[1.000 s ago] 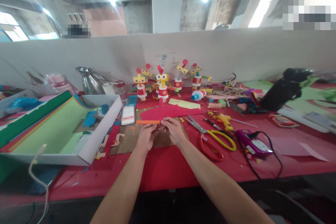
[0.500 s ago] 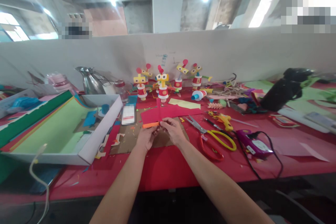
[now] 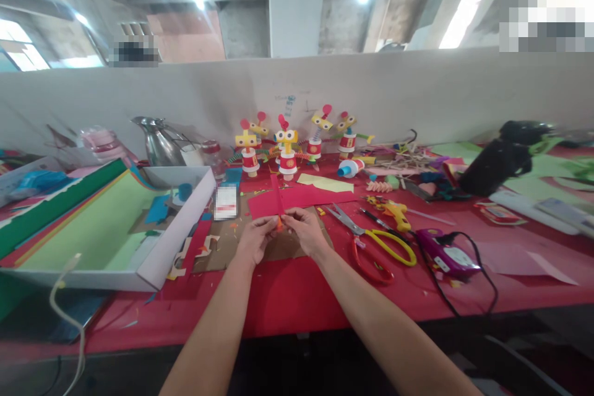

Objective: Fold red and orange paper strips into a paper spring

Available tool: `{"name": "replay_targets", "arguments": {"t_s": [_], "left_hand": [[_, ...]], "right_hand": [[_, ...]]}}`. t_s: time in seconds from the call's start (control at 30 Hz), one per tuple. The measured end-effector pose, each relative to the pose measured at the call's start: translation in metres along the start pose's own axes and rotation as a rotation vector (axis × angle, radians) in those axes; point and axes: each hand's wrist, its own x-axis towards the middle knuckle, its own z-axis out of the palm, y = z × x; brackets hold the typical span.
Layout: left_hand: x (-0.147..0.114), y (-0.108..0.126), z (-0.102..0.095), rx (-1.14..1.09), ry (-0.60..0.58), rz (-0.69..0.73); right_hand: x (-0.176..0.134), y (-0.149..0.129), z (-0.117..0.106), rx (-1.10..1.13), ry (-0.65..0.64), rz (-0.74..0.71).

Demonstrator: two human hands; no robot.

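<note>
Head view: two bare hands meet above a brown cardboard sheet (image 3: 285, 249), fingers narrowed to a pinch. The left hand (image 3: 257, 240) grips a bright orange strip (image 3: 279, 223), a short bit of which shows between the fingertips. The right hand (image 3: 306, 232) pinches a red strip (image 3: 276, 192) where the two meet; narrow and straight, it points away, leaning slightly left, across red paper (image 3: 309, 195). Fingers hide the join.

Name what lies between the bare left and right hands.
The head view shows a narrow orange paper strip and part of a narrow red paper strip.
</note>
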Motion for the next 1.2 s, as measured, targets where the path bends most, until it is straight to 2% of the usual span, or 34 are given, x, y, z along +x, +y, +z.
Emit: {"name": "replay_targets", "arguments": {"t_s": [0.13, 0.73, 1.03, 1.2], "left_hand": [[0.003, -0.002, -0.002, -0.087, -0.006, -0.023], [0.001, 0.002, -0.002, 0.011, -0.008, 0.01], [0.004, -0.002, -0.001, -0.038, 0.006, 0.049], [0.006, -0.002, 0.002, -0.042, 0.097, 0.115]], "right_hand": [[0.001, 0.002, -0.001, -0.022, -0.02, -0.024], [-0.005, -0.006, 0.006, -0.065, -0.005, -0.024], [-0.003, 0.004, 0.003, -0.142, -0.042, -0.096], [-0.005, 0.005, 0.004, -0.223, -0.154, -0.131]]}}
